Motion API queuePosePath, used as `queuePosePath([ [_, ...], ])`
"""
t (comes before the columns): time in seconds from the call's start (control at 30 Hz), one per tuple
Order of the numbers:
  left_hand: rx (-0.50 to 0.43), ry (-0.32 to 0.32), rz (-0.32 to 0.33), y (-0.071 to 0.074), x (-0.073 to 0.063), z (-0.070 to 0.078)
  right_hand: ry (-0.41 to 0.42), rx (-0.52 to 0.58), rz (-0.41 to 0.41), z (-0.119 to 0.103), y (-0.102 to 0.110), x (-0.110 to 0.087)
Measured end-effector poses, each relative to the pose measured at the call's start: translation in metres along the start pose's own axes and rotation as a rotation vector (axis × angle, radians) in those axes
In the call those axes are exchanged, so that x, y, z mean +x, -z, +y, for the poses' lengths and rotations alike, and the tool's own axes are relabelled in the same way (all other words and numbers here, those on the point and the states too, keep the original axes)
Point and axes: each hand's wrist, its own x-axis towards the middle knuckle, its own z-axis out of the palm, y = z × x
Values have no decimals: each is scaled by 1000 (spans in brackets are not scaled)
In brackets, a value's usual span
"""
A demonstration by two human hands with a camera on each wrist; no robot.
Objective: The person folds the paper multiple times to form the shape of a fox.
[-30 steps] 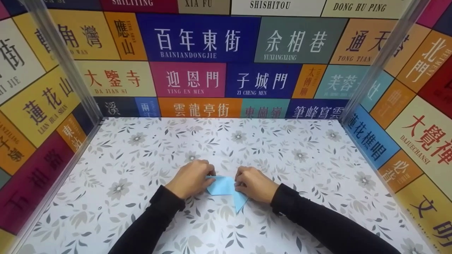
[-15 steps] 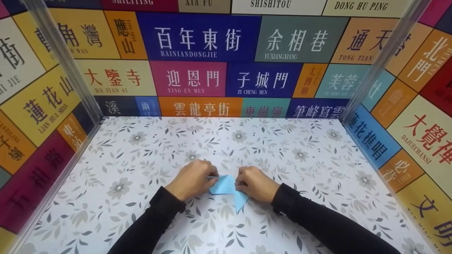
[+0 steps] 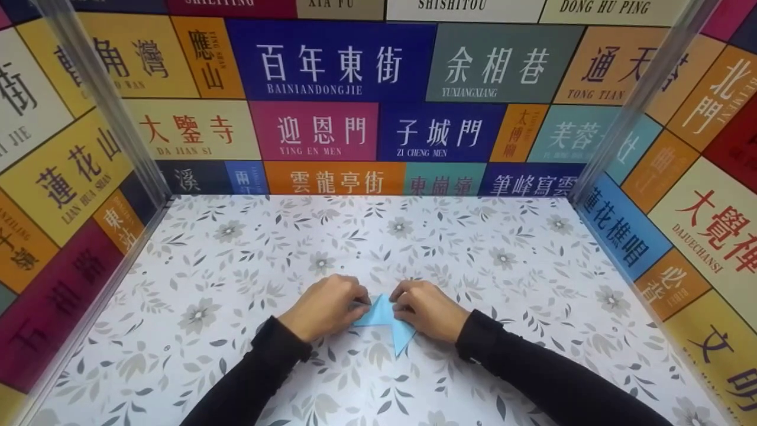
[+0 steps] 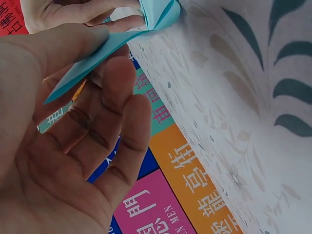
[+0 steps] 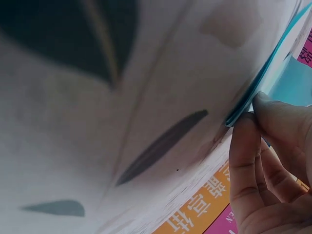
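Observation:
A sheet of light blue paper, folded into pointed flaps, lies low over the table between the two hands. My left hand pinches the paper's left flap; in the left wrist view the thumb presses on the folded layers from above, with the fingers beneath. At the other side my right hand pinches the paper near its top corner, thumb against forefinger in the right wrist view. A narrow triangular tip points toward me below the right fingers. The hands cover the paper's outer parts.
The table wears a white cover with grey leaves and flowers. Coloured panels with Chinese lettering form a back wall and two side walls around it. Clear strips run up the corners.
My left hand has shifted slightly right, bringing the left flap inward, so less of the paper's left part shows and it looks more pointed. The right hand stays nearly still, pinching.

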Motion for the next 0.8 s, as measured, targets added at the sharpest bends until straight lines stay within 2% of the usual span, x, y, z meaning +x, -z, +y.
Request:
queuePosePath([
  [0.47, -42, -23, -35, -12, 2, 0, 0, 33, -3, 1, 2, 0],
  [0.63, -72, 10, -50, -14, 2, -1, -10, 31, -1, 2, 1, -1],
  [0.8, -97, 78, -65, -14, 2, -3, -20, 34, 7, 2, 1, -3],
])
